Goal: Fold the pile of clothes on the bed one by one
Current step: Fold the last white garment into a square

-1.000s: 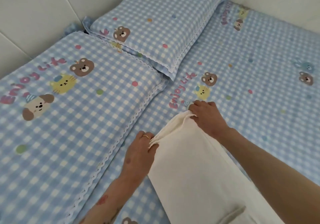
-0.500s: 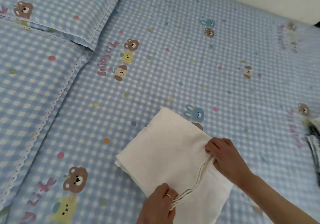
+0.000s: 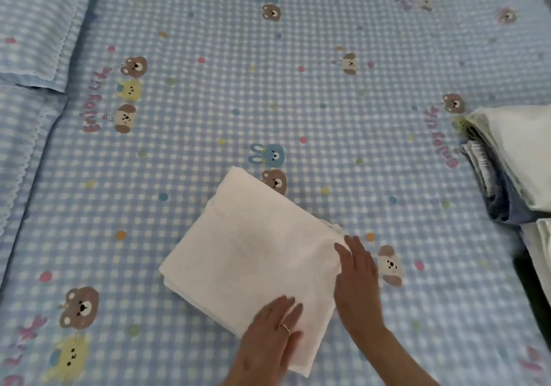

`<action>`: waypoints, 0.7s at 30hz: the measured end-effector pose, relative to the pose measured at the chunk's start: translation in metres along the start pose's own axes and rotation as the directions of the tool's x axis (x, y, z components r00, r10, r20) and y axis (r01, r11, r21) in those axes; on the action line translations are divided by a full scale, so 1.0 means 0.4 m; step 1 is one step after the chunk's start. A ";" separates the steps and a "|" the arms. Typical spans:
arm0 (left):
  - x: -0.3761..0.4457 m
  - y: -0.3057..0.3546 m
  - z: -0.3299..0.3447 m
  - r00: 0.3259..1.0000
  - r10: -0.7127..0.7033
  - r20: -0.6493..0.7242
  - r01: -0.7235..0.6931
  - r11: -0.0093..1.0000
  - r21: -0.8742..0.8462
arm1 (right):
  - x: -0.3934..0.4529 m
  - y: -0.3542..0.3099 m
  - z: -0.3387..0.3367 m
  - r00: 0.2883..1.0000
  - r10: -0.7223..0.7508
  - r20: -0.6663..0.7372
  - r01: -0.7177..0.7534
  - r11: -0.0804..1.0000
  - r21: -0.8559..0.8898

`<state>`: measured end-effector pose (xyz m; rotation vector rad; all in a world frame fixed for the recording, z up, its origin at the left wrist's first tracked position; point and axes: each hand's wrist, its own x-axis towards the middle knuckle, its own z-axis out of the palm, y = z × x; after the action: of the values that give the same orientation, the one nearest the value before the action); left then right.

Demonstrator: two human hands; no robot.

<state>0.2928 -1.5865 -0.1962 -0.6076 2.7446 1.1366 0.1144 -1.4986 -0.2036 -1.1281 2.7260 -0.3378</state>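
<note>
We see a white folded garment (image 3: 253,254) lying flat on the bed (image 3: 298,93), a neat rectangle turned diagonally, layered edges visible on its lower-left side. Pile of clothes (image 3: 507,165) sits at the bed's right edge, well apart from it: stacked pieces, white on top, grey-striped and blue layers underneath, edges fanned out.

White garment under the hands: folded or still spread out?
Folded. The white garment lies as a compact rectangle with stacked layers at its left edge, both hands flat on it.
</note>
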 end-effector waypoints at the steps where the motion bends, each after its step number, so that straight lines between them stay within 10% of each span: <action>1: 0.019 -0.025 -0.023 0.994 0.002 -0.110 0.004 0.999 0.048 | -0.016 -0.052 0.021 0.999 -0.033 -0.020 0.034 0.998 0.056; 10: 0.106 -0.423 -0.152 0.882 -0.452 -0.130 0.462 0.783 0.417 | 0.133 -0.077 0.219 0.935 -0.296 0.194 0.327 0.933 -0.150; 13: 0.087 -0.495 -0.189 0.827 -0.532 -0.182 0.562 0.779 0.279 | 0.119 -0.019 0.204 0.995 0.002 0.096 0.015 0.985 -0.174; 16: 0.120 -0.494 -0.229 0.905 -0.400 -0.142 0.405 0.914 0.003 | 0.018 -0.047 0.197 0.866 0.496 0.057 -0.499 0.863 0.076; 21: 0.181 -0.449 -0.250 0.891 -0.455 -0.013 0.451 0.886 -0.107 | -0.099 -0.148 0.186 0.719 0.672 0.178 -0.665 0.591 0.456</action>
<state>0.3039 -1.7947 -0.2605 -1.2167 2.3846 1.1522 0.2000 -1.5215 -0.2560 0.0764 2.5859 -0.8423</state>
